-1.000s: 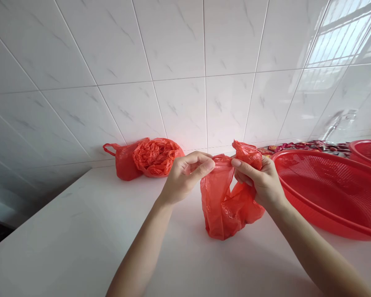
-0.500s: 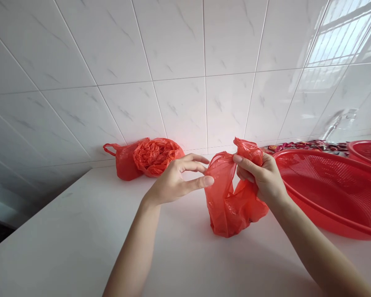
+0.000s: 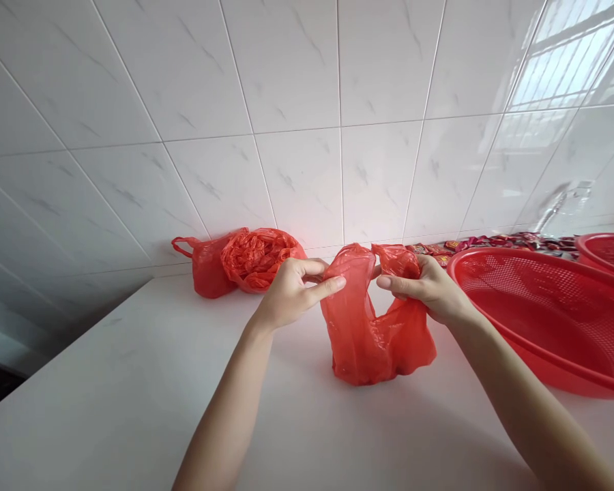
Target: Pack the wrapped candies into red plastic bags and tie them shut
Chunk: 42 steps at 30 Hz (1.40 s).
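Note:
A thin red plastic bag [image 3: 361,341] hangs upright between my hands, its bottom at or just above the white counter. My left hand [image 3: 299,290] pinches the bag's left handle, thumb in front and fingers behind. On the other side, my right hand [image 3: 434,290] grips the right handle, which bunches over the fingers. A gap shows between the two handles. Some dark contents seem to show through the bag's lower edge, too faint to name.
Against the tiled wall stand a filled red bag [image 3: 209,266] and a bundle of crumpled red bags [image 3: 263,259]. A large red mesh basket [image 3: 542,320] is at the right, with a second red basket [image 3: 608,252] behind it. Small wrapped packets [image 3: 506,242] line the wall.
My left hand has closed on the left handle, where its fingers were looser before. The bag and my right hand have shifted slightly left, and the right handle sits lower.

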Each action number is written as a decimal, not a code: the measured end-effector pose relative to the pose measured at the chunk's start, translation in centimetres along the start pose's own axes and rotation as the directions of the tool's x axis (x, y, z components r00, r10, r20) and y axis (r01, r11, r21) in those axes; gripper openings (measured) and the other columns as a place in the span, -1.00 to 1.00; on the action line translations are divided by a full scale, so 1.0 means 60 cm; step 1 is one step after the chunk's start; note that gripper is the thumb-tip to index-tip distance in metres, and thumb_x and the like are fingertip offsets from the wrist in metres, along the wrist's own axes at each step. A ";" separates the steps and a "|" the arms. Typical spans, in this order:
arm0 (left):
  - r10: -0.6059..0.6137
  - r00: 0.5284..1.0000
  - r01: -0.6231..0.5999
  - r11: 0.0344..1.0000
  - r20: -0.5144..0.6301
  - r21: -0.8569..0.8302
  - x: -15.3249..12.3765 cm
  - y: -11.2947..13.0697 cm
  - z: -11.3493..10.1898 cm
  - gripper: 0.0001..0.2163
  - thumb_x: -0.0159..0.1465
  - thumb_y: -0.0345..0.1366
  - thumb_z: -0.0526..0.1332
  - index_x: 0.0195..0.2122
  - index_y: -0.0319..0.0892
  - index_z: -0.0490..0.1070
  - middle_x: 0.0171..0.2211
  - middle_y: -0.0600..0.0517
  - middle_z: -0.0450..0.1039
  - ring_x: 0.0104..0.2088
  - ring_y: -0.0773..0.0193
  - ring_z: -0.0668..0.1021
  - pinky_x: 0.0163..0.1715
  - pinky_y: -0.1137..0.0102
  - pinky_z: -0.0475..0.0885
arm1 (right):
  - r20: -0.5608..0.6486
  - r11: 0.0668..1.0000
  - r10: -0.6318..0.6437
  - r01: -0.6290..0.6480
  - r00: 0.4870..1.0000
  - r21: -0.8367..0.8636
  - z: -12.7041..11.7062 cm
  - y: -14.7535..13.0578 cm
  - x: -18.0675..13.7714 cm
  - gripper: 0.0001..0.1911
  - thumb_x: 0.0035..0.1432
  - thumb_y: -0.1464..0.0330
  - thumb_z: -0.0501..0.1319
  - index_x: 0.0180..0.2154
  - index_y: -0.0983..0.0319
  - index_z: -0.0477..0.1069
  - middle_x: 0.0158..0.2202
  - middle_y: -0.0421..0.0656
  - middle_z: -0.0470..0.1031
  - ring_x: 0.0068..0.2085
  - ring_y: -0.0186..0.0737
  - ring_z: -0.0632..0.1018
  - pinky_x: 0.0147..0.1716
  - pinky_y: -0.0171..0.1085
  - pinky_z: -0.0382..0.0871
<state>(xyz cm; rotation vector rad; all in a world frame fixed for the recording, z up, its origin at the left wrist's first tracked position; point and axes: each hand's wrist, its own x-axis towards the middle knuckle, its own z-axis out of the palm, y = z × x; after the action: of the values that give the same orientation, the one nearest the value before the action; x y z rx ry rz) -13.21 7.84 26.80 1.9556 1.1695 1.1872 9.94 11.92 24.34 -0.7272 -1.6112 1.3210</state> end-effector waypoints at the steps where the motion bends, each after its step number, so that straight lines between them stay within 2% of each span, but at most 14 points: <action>1: -0.006 1.000 0.006 1.000 -0.008 -0.002 0.000 0.000 0.000 -0.66 0.20 -0.13 0.35 -0.63 -0.18 0.38 -0.58 0.10 0.34 -0.50 0.33 0.39 -0.44 0.40 0.32 | 0.021 1.000 0.003 -0.002 1.000 -0.020 0.000 -0.001 0.000 -0.60 -0.06 0.23 0.50 -0.58 0.23 0.31 -0.60 -0.34 0.21 -0.55 -0.43 0.25 -0.55 -0.34 0.12; 4: -0.016 1.000 0.016 1.000 -0.016 -0.010 0.000 0.002 0.001 -0.67 0.18 -0.11 0.35 -0.62 -0.18 0.41 -0.57 0.09 0.38 -0.48 0.31 0.41 -0.43 0.40 0.33 | 0.068 0.999 0.014 -0.011 0.998 -0.049 0.006 -0.001 -0.002 -0.72 -0.12 0.28 0.52 -0.41 0.25 0.51 -0.43 -0.21 0.49 -0.38 -0.26 0.48 -0.39 -0.27 0.34; 7: -0.008 1.000 0.008 1.000 -0.003 -0.021 0.000 0.003 0.003 -0.68 0.19 -0.10 0.35 -0.60 -0.18 0.43 -0.55 0.08 0.40 -0.47 0.31 0.42 -0.42 0.40 0.35 | 0.055 0.998 -0.018 0.021 0.998 -0.065 0.019 0.002 -0.003 -0.76 -0.11 0.32 0.51 -0.38 0.24 0.54 -0.39 -0.19 0.55 -0.34 -0.21 0.53 -0.35 -0.25 0.39; 11: -0.004 1.000 0.004 1.000 0.006 -0.024 0.000 0.002 0.002 -0.67 0.19 -0.10 0.35 -0.61 -0.19 0.42 -0.57 0.09 0.38 -0.48 0.32 0.41 -0.43 0.41 0.34 | -0.020 0.993 -0.107 0.106 0.994 -0.051 0.031 0.010 -0.002 -0.83 -0.05 0.35 0.47 -0.39 0.23 0.54 -0.43 -0.24 0.53 -0.39 -0.29 0.48 -0.37 -0.29 0.35; 16: -0.072 0.996 0.068 0.995 -0.050 -0.066 0.000 -0.006 0.000 -0.73 0.17 -0.16 0.37 -0.58 -0.19 0.47 -0.55 0.07 0.45 -0.49 0.32 0.45 -0.44 0.41 0.34 | -0.107 0.994 -0.110 0.108 0.988 -0.022 0.030 0.018 -0.002 -0.85 0.03 0.35 0.43 -0.39 0.24 0.49 -0.51 -0.30 0.40 -0.50 -0.40 0.33 -0.50 -0.35 0.20; 20: -0.136 0.987 0.128 0.987 -0.082 -0.099 0.002 -0.012 0.004 -0.78 0.17 -0.19 0.36 -0.53 -0.20 0.51 -0.50 0.04 0.52 -0.43 0.26 0.52 -0.41 0.39 0.37 | -0.100 0.995 -0.096 0.098 0.990 0.019 0.027 0.020 -0.003 -0.76 0.06 0.29 0.42 -0.47 0.22 0.39 -0.60 -0.37 0.20 -0.58 -0.46 0.14 -0.58 -0.35 0.04; 23: -0.139 0.986 0.129 0.986 -0.089 -0.103 0.004 -0.014 0.008 -0.79 0.18 -0.20 0.34 -0.53 -0.20 0.51 -0.46 0.02 0.54 -0.38 0.22 0.54 -0.38 0.37 0.38 | -0.074 0.997 -0.054 0.058 0.996 0.048 0.028 0.019 -0.003 -0.63 0.04 0.24 0.43 -0.55 0.20 0.28 -0.63 -0.39 0.06 -0.59 -0.46 0.07 -0.60 -0.33 -0.04; 27: -0.127 0.985 0.117 0.989 -0.117 -0.089 0.004 -0.014 0.011 -0.79 0.18 -0.18 0.34 -0.50 -0.20 0.54 -0.54 0.05 0.48 -0.46 0.25 0.49 -0.45 0.38 0.33 | -0.058 1.000 -0.024 0.025 0.998 0.018 0.030 0.022 -0.004 -0.52 0.12 0.08 0.37 -0.60 0.19 0.24 -0.66 -0.38 -0.05 -0.60 -0.43 0.03 -0.61 -0.30 -0.12; 33: -0.125 0.981 0.114 0.990 -0.150 -0.079 0.006 -0.012 0.016 -0.79 0.19 -0.20 0.33 -0.51 -0.20 0.53 -0.56 0.08 0.44 -0.49 0.29 0.44 -0.48 0.39 0.27 | -0.091 0.994 -0.106 0.102 0.990 -0.049 0.033 0.023 -0.007 -0.49 0.24 0.02 0.23 -0.61 0.19 0.32 -0.67 -0.34 -0.01 -0.59 -0.39 0.06 -0.59 -0.28 -0.08; 36: -0.113 0.978 0.104 0.993 -0.174 -0.060 0.005 -0.006 0.021 -0.76 0.19 -0.22 0.33 -0.58 -0.18 0.47 -0.61 0.12 0.36 -0.55 0.34 0.37 -0.52 0.40 0.21 | -0.116 0.985 -0.155 0.145 0.981 -0.092 0.040 0.019 -0.009 -0.51 0.13 0.04 0.34 -0.62 0.20 0.32 -0.66 -0.34 0.01 -0.58 -0.40 0.07 -0.59 -0.29 -0.05; 39: -0.091 0.979 0.086 0.996 -0.180 -0.033 0.002 -0.002 0.023 -0.69 0.19 -0.22 0.34 -0.65 -0.18 0.39 -0.66 0.15 0.30 -0.59 0.38 0.31 -0.56 0.41 0.16 | -0.146 0.979 -0.175 0.157 0.974 -0.126 0.049 0.016 -0.010 -0.59 -0.03 0.15 0.47 -0.60 0.21 0.35 -0.65 -0.35 0.09 -0.57 -0.42 0.08 -0.59 -0.31 -0.02; 42: -0.101 0.985 0.094 0.994 -0.142 -0.058 0.002 -0.002 0.018 -0.77 0.19 -0.21 0.35 -0.56 -0.18 0.51 -0.57 0.09 0.47 -0.51 0.31 0.46 -0.49 0.41 0.31 | -0.181 0.978 -0.172 0.147 0.968 -0.148 0.051 0.015 -0.009 -0.58 -0.01 0.19 0.46 -0.62 0.21 0.30 -0.65 -0.35 0.09 -0.57 -0.43 0.08 -0.60 -0.32 -0.04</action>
<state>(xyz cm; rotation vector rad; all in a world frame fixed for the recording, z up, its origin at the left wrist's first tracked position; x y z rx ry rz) -12.25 7.96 26.26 1.7782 1.2799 1.3121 7.33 10.34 23.26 -0.7643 -1.5755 1.0031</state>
